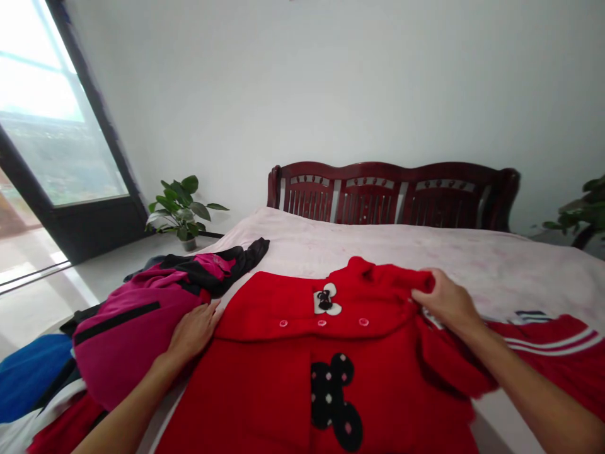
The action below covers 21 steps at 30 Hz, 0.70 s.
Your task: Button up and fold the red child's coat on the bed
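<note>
A red coat (265,378) lies spread in front of me on the bed, with three round buttons across its front, a bow-like patch (326,299) near the top and a black dotted mouse-shaped patch (331,397) lower down. My left hand (195,329) rests at the coat's left edge, fingers stretched out flat beside a magenta jacket (137,315). My right hand (447,301) is closed on the upper right part of the coat, thumb and fingers pinching the fabric and lifting it slightly. The sleeve below that hand hangs in loose folds.
On the left lies a heap of clothes, with a blue garment (35,372) among them. A red garment with white stripes (558,347) lies on the right. Behind the pink bedsheet (302,239) stands a dark wooden headboard (392,192). A potted plant (182,208) stands back left.
</note>
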{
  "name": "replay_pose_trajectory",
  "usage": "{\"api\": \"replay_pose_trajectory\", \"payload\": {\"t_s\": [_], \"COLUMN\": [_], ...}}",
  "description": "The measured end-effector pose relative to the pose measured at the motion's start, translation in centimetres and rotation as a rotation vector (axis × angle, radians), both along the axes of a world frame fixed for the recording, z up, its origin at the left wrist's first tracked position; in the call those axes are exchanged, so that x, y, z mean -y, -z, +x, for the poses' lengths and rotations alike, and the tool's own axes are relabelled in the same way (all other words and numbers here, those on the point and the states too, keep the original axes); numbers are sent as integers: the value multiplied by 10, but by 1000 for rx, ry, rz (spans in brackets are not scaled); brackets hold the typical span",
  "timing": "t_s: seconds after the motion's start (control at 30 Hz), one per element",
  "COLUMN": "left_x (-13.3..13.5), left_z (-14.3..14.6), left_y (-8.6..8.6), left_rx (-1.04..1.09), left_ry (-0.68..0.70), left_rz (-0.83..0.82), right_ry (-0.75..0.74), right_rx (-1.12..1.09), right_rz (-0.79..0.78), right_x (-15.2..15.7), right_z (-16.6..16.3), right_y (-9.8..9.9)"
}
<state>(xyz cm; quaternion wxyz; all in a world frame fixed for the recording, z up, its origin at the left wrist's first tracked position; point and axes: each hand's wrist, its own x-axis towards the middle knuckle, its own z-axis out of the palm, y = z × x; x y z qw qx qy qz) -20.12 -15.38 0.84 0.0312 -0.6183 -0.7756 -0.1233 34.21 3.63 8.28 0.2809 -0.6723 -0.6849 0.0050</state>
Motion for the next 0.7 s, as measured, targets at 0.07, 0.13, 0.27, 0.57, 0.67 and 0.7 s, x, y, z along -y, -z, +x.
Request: {"api": "replay_pose_trajectory", "payload": {"t_s": [0.07,0.13,0.27,0.57,0.67,0.7], "left_x": [-1,-4,-9,22,29,29], "left_z": [-2,-3,14,110,120,122], "left_y": [0,1,11,12,7,5], "left_rx": [-49,-35,250,1311,1444,1513], "left_ry": [3,4,-18,-205,-140,-111], "left_rz": [-23,-26,10,-241,-316,-350], "right_ry": [106,177,152,-663,-597,-579], "right_rx": [52,135,192,-50,157,198], "right_rz": [30,-62,-176,-24,47,54], "right_x": [-16,-31,-19,197,219,218], "right_z": [23,44,60,-20,-45,-51], "right_y": [-18,-17,12,82,109,115]}}
